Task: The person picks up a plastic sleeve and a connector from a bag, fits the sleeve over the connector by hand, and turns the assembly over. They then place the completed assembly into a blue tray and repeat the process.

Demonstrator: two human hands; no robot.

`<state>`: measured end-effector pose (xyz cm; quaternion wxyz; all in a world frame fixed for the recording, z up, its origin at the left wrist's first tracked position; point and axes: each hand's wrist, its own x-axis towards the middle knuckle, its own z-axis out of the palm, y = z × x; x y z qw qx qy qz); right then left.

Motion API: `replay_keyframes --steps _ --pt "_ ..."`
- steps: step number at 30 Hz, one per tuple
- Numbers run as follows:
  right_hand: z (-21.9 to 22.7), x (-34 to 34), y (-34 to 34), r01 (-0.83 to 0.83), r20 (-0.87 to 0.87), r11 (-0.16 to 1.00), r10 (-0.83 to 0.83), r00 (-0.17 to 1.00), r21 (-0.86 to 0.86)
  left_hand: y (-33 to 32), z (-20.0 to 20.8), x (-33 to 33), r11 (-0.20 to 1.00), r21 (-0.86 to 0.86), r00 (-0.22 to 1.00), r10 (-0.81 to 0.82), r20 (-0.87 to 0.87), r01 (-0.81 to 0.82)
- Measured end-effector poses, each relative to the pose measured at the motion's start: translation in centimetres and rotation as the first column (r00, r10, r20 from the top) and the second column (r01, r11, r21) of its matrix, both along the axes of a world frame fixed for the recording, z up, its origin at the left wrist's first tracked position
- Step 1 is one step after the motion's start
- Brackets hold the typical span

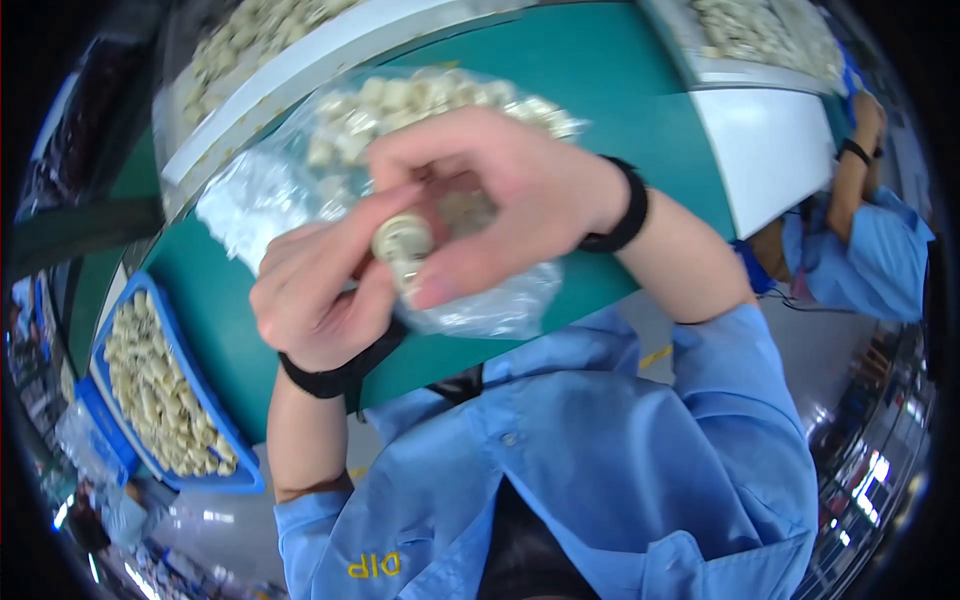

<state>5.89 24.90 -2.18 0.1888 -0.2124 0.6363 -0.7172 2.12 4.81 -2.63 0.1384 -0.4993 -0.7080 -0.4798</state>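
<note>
Both my hands meet above a clear plastic bag (500, 305). Between them is a small cream cylindrical plastic part (403, 242), its round end facing up. The fingers of my left hand (325, 290) are closed against its left side. From the right, my right hand (520, 190) curls over, thumb and fingers bent onto the same part. Parts of its body are hidden by my fingers. Behind my hands, a pile of similar cream parts (400, 97) lies on the bag.
The bag rests on a green table (590, 60). At left stands a blue tray (185, 355) full of cream parts. Two more trays of parts, one with a white rim (250, 95), stand at the back. A co-worker's arm (850, 185) shows at far right beside a white board (765, 150).
</note>
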Motion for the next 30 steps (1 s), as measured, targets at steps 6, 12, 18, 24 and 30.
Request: replay_keyframes --steps 6,12,18,24,30 --pt "2.6 -0.8 1.9 0.206 -0.078 0.922 -0.244 0.967 -0.328 -0.4 -1.2 0.3 0.979 0.065 0.967 0.178 0.180 -0.192" --pt "5.6 -0.7 12.9 0.748 -0.267 0.662 -0.729 0.631 -0.041 -0.9 -1.9 -0.5 0.983 0.060 0.962 0.159 0.221 -0.176" --pt "1.3 -5.1 27.9 0.852 -0.728 0.076 -0.484 0.486 0.518 -1.4 -0.6 -0.4 0.989 0.099 0.963 0.083 0.256 -0.111" --pt "-2.1 -8.7 30.8 0.709 -0.731 -0.204 -0.057 0.680 0.675 -4.5 5.5 0.5 0.983 0.115 0.983 -0.155 0.095 0.144" --pt "-3.5 -7.3 38.6 0.643 -0.689 -0.262 -0.158 0.707 0.720 -11.5 5.3 5.2 0.987 0.000 0.973 0.160 0.168 -0.162"
